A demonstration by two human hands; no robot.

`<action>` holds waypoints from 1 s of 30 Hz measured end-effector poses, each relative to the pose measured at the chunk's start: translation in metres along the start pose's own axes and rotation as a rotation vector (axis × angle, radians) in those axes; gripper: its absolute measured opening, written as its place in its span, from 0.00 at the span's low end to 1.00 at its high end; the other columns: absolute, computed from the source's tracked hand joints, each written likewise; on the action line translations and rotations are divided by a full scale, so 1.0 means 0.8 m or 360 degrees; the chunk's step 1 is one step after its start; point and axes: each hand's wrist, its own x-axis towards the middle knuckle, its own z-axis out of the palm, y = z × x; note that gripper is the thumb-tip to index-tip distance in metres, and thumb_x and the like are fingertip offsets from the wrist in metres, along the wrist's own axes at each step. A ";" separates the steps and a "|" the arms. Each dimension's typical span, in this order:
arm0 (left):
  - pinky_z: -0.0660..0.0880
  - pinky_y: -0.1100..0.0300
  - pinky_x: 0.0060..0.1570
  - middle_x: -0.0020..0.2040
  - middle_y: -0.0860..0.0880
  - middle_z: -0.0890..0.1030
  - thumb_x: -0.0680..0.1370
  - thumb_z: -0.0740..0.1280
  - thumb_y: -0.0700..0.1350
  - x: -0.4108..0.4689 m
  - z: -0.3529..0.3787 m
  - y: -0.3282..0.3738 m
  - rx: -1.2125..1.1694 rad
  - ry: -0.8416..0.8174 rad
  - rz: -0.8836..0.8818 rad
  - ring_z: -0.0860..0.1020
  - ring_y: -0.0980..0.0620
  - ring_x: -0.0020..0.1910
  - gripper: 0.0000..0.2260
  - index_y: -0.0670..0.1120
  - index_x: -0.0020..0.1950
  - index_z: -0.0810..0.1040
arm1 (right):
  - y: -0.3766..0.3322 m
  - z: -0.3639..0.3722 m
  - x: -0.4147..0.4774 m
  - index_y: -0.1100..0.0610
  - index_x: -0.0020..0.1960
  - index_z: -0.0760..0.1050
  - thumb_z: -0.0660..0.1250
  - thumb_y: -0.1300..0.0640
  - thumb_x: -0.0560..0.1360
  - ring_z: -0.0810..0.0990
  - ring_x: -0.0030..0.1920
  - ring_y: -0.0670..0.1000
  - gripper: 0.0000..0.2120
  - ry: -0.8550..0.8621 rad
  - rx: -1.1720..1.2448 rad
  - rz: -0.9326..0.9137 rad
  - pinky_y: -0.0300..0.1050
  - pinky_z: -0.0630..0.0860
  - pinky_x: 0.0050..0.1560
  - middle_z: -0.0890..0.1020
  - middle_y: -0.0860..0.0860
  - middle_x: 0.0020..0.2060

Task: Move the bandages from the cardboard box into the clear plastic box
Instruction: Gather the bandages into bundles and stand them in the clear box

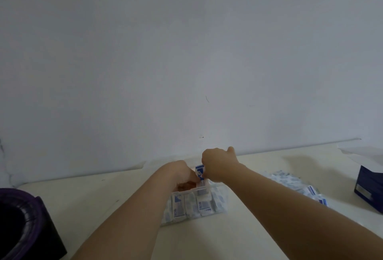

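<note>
The clear plastic box (219, 187) stands on the table in front of me, and several white-and-blue wrapped bandages (194, 205) stand upright inside it. My left hand (180, 173) reaches down into the box at its left side, fingers curled among the packets. My right hand (217, 164) hovers over the box's middle and pinches a blue-and-white bandage packet (199, 171) that sticks up above the rim. A loose heap of bandages (298, 185) lies on the table to the right. The dark blue cardboard box (371, 187) stands at the far right edge.
A dark purple-rimmed round container (22, 224) stands at the lower left. A pale wall (186, 52) rises right behind the cream table (103, 195). White paper or cloth (364, 152) lies at the back right corner.
</note>
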 end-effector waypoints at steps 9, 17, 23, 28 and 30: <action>0.71 0.62 0.32 0.35 0.48 0.75 0.74 0.68 0.46 0.005 0.003 0.004 0.0427 0.0015 -0.0079 0.73 0.53 0.31 0.07 0.43 0.47 0.75 | -0.012 -0.014 -0.001 0.54 0.38 0.66 0.63 0.61 0.73 0.70 0.35 0.49 0.08 -0.0081 -0.0238 -0.0087 0.51 0.55 0.63 0.69 0.48 0.30; 0.74 0.60 0.43 0.35 0.47 0.73 0.76 0.68 0.48 0.014 0.001 -0.001 0.0303 -0.0095 -0.0137 0.73 0.52 0.33 0.10 0.43 0.40 0.73 | -0.028 -0.018 -0.003 0.55 0.35 0.65 0.60 0.62 0.76 0.70 0.42 0.51 0.12 -0.0293 -0.0294 -0.0246 0.50 0.59 0.62 0.68 0.48 0.32; 0.64 0.67 0.24 0.25 0.50 0.71 0.77 0.66 0.38 0.006 -0.011 -0.013 -0.0046 -0.0065 -0.0020 0.67 0.57 0.20 0.13 0.43 0.33 0.71 | -0.036 -0.034 0.003 0.59 0.31 0.63 0.64 0.65 0.76 0.73 0.33 0.52 0.16 -0.0504 -0.0031 -0.0125 0.41 0.71 0.39 0.68 0.52 0.30; 0.72 0.66 0.31 0.39 0.47 0.79 0.76 0.67 0.36 0.002 -0.014 -0.019 -0.0275 -0.0002 0.0042 0.75 0.56 0.31 0.02 0.40 0.48 0.79 | -0.030 -0.042 0.002 0.64 0.46 0.74 0.65 0.67 0.75 0.78 0.58 0.57 0.01 -0.0665 0.0141 -0.0072 0.45 0.73 0.58 0.78 0.59 0.56; 0.71 0.65 0.33 0.36 0.48 0.77 0.76 0.68 0.39 0.004 -0.016 -0.019 -0.0156 0.0013 0.0032 0.74 0.56 0.30 0.04 0.43 0.41 0.77 | -0.032 -0.039 0.005 0.65 0.56 0.74 0.65 0.66 0.76 0.77 0.60 0.57 0.09 -0.0696 0.0155 -0.0057 0.46 0.73 0.62 0.77 0.60 0.61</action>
